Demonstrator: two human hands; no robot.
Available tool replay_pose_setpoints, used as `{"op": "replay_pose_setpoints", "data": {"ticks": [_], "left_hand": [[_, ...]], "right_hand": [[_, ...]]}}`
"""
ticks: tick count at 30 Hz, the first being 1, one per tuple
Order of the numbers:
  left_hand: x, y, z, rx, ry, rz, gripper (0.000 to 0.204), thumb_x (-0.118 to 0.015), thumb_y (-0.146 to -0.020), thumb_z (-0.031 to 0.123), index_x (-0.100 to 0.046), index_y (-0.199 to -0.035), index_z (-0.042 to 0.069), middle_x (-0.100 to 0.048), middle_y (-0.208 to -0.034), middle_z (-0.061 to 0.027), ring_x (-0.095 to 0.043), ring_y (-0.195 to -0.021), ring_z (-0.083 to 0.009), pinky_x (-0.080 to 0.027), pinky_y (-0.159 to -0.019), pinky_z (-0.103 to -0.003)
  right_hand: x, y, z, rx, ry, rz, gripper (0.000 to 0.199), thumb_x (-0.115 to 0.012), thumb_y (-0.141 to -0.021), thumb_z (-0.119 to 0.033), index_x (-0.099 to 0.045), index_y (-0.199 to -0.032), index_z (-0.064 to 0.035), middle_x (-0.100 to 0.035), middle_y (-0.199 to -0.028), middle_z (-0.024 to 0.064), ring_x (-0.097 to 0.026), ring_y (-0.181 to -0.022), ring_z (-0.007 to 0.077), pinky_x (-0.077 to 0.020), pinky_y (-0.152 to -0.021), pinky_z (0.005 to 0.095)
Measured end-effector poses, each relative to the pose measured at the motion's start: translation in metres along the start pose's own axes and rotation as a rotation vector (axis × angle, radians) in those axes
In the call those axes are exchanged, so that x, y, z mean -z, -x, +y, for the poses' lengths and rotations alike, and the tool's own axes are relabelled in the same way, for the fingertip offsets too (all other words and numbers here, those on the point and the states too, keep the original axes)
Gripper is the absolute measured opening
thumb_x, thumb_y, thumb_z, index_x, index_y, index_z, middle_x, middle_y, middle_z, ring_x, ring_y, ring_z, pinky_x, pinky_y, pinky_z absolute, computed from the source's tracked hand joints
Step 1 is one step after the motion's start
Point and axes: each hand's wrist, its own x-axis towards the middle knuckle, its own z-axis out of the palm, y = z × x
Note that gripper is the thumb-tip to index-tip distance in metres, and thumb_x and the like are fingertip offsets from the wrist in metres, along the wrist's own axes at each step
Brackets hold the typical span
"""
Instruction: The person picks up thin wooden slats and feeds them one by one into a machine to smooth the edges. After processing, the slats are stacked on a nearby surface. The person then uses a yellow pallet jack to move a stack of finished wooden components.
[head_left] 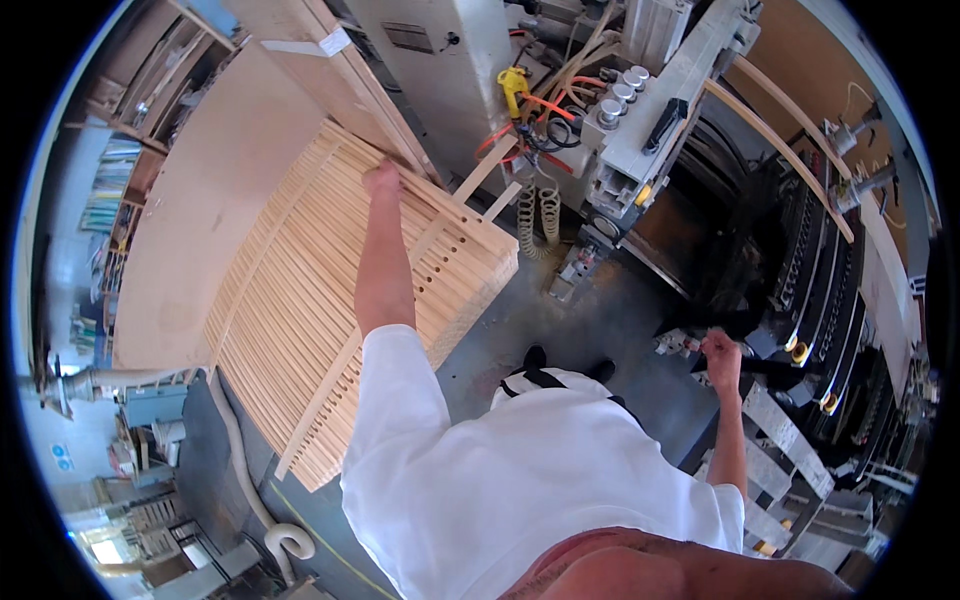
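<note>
Workshop floor, grey concrete, big machine (640,130) ahead. Stack of curved wooden slats (300,300) sits to the left, beside a plywood sheet (200,200). Left hand (382,180) reaches to the stack's far end, fingers curled onto the top slat. Right hand (720,350) fisted at the machine's rack; can't tell what it grips. Best lift one slat cleanly, kept level, not dragging neighbours.

Grey machine (450,70), coiled hose (535,215), plywood sheet (200,210), shelving (120,170)

Left arm stretched straight forward, left hand (381,178) palm down; right hand (719,348) raised, fingers curled closed.
</note>
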Motion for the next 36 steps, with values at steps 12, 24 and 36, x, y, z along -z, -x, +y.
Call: {"op": "replay_pose_setpoints", "data": {"ticks": [12,24,36], "left_hand": [[-0.033,-0.091,-0.002,-0.721,-1.184,-0.165,0.033,-0.062,-0.079,0.026,-0.070,-0.099,0.000,-0.069,-0.101,-0.0171,-0.065,-0.094,-0.0301,-0.051,-0.081,-0.041],[-0.023,0.265,-0.029,-1.014,-0.046,-0.349,0.021,-0.055,-0.096,0.017,-0.069,-0.104,0.004,-0.068,-0.094,-0.0092,-0.060,-0.067,-0.0180,-0.050,-0.055,-0.033],[-0.112,0.583,-0.160,-0.487,-0.482,-1.614,0.024,-0.059,-0.094,0.012,-0.064,-0.113,0.000,-0.064,-0.087,-0.0017,-0.055,-0.066,-0.0074,-0.045,-0.058,-0.020]], "right_hand": [[-0.027,0.086,0.060,-0.047,0.262,-0.021,0.025,-0.061,-0.087,-0.021,-0.065,-0.102,-0.0025,-0.066,-0.100,0.0205,-0.061,-0.098,0.0375,-0.0498,-0.082,0.0449],[0.063,0.294,0.148,-0.407,0.423,0.972,0.027,-0.065,-0.083,-0.018,-0.064,-0.108,-0.0086,-0.063,-0.100,0.0145,-0.061,-0.097,0.0347,-0.0499,-0.082,0.0451],[0.017,0.567,0.274,-1.126,0.762,1.066,0.026,-0.064,-0.081,-0.012,-0.060,-0.107,-0.0102,-0.060,-0.103,0.0136,-0.058,-0.098,0.0341,-0.0478,-0.083,0.0466]]}}
